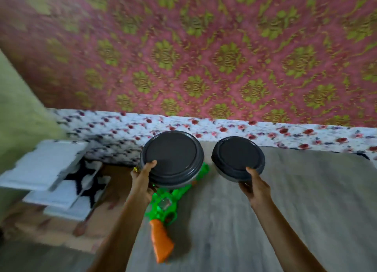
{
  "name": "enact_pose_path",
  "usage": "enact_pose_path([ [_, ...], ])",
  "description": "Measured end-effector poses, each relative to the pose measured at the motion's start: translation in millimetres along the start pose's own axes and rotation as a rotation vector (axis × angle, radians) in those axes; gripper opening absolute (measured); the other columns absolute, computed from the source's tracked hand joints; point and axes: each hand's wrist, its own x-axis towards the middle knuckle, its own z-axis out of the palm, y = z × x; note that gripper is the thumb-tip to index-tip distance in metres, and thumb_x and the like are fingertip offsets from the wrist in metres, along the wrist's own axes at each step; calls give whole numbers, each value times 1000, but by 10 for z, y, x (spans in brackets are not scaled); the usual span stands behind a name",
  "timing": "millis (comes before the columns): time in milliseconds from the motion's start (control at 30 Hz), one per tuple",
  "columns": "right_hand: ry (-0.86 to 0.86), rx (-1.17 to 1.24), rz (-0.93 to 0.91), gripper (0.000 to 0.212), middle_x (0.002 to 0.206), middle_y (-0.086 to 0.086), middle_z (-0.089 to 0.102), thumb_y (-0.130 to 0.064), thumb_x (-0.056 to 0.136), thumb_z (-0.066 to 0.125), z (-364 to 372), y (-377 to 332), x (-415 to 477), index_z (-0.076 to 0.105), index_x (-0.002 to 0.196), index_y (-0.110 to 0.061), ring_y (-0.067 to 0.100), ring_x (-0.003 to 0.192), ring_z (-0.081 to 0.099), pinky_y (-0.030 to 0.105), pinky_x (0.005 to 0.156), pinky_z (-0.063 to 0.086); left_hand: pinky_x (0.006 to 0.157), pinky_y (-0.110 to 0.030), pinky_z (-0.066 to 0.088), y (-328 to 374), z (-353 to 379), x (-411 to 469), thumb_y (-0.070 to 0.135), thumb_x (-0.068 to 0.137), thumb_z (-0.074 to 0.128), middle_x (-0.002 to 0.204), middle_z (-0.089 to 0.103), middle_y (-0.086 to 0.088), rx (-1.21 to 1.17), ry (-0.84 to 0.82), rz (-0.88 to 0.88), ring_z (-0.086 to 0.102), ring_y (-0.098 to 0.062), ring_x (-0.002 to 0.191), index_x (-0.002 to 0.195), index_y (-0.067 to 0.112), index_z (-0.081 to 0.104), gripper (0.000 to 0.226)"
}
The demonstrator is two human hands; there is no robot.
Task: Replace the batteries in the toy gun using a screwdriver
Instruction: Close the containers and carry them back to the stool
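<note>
A green toy gun [165, 202] with an orange grip [162, 241] lies on the grey wood-look table [295, 200], its barrel pointing away from me. My left hand [142, 182] holds a large round container with a dark grey lid [172, 159] by its near edge, above the gun's front half, which it hides. My right hand [255, 187] holds a smaller round container with a dark grey lid [238, 159] by its near edge, to the right of the gun. No screwdriver or batteries are visible.
A white cloth with red flowers [224, 128] runs along the table's far edge, below a pink and green patterned hanging [204, 57]. Left of the table, white foam pieces [44, 165] lie on lower ground. The frame is blurred.
</note>
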Motion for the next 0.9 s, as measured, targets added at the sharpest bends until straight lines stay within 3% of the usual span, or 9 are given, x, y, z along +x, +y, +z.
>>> enact_pose_path([
  [100, -55, -22, 9, 44, 128, 22, 53, -16, 81, 69, 338, 240, -208, 54, 117, 3, 27, 98, 57, 38, 86, 50, 72, -44, 55, 220, -437, -5, 18, 79, 72, 113, 58, -14, -19, 78, 21, 62, -30, 92, 124, 10, 39, 57],
  [167, -92, -47, 29, 33, 128, 23, 53, -15, 81, 68, 540, 396, -309, 55, 107, 0, 26, 96, 56, 38, 86, 50, 77, -48, 55, 330, -749, -3, 30, 68, 79, 110, 56, -12, -17, 124, 46, 62, -30, 91, 123, 13, 36, 72],
  [233, -128, -70, 43, 31, 124, 23, 56, -15, 80, 68, 698, 536, -350, 54, 102, 0, 25, 91, 58, 36, 78, 53, 74, -48, 55, 356, -1071, 72, 45, 47, 86, 116, 59, -11, -6, 110, 46, 64, -31, 94, 124, 16, 41, 93],
  [300, -175, -106, 51, 45, 113, 20, 60, -18, 78, 70, 839, 678, -404, 54, 114, 4, 21, 79, 60, 30, 61, 55, 67, -42, 54, 255, -1431, 238, 47, 43, 89, 118, 63, -12, -47, 108, 27, 66, -30, 92, 125, 17, 50, 96],
  [467, -224, -170, 73, 62, 113, 14, 62, -28, 68, 77, 1062, 998, -596, 53, 120, -3, 23, 86, 61, 29, 53, 50, 55, -32, 45, 504, -1679, -216, 31, 76, 72, 88, 63, -9, -107, 191, 60, 57, -20, 67, 96, 16, 63, 26],
  [567, -253, -209, 75, 44, 107, 13, 61, -24, 72, 74, 1241, 1118, -712, 55, 108, -5, 18, 75, 60, 24, 43, 51, 52, -27, 47, 543, -1916, -245, 22, 81, 69, 76, 68, -3, -169, 268, 106, 60, -17, 64, 85, 19, 61, 9],
  [667, -283, -231, 74, 48, 111, 14, 61, -23, 72, 74, 1472, 1319, -835, 54, 112, -6, 17, 74, 59, 19, 38, 48, 48, -25, 41, 662, -2201, -265, 19, 80, 70, 74, 61, -4, -201, 332, 139, 57, -18, 58, 87, 20, 52, 19],
  [767, -285, -251, 85, 59, 115, 14, 60, -22, 71, 75, 1737, 1540, -974, 51, 122, -4, 23, 89, 60, 28, 50, 50, 56, -29, 42, 807, -2515, -189, 20, 78, 71, 84, 58, -5, -238, 361, 123, 57, -19, 67, 98, 22, 45, 33],
  [900, -264, -294, 109, 59, 119, 13, 55, -21, 72, 75, 2200, 1954, -1157, 50, 122, -4, 25, 99, 55, 34, 72, 51, 58, -31, 47, 1061, -3038, 62, 33, 61, 79, 103, 61, -6, -261, 350, 83, 61, -21, 78, 125, 18, 42, 75],
])
